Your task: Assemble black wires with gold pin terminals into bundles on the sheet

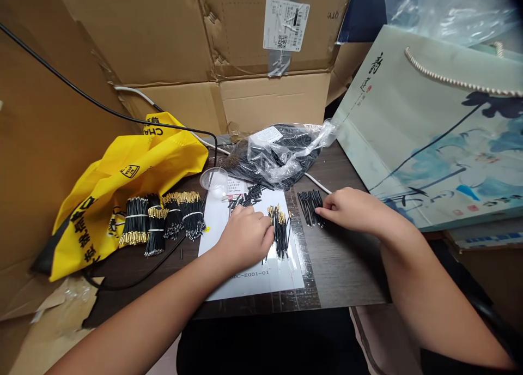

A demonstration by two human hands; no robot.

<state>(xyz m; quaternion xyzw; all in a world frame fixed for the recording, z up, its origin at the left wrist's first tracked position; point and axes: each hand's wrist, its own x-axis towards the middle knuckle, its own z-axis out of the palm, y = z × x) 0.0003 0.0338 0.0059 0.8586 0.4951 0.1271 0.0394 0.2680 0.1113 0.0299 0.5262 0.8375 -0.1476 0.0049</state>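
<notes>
My left hand (246, 234) rests over a printed white sheet (245, 288), fingers curled in and closed; whatever is inside them is hidden. Just beyond its knuckles lies a heap of short black tubes (247, 197). To its right is a loose pile of short black wires with gold tips (281, 230). My right hand (351, 210) is at the right edge of a row of short black wires (310, 207) on the dark table, with thumb and forefinger together on the outermost one. The far ends of that wire are partly covered by the fingers.
Several banded bundles of gold-tipped wires (157, 222) lie left beside a yellow bag (134, 151). A clear plastic cup (214, 180) and a plastic bag of black wires (278, 157) lie behind. Cardboard (261, 37) walls the back; a paper gift bag (433, 135) stands right.
</notes>
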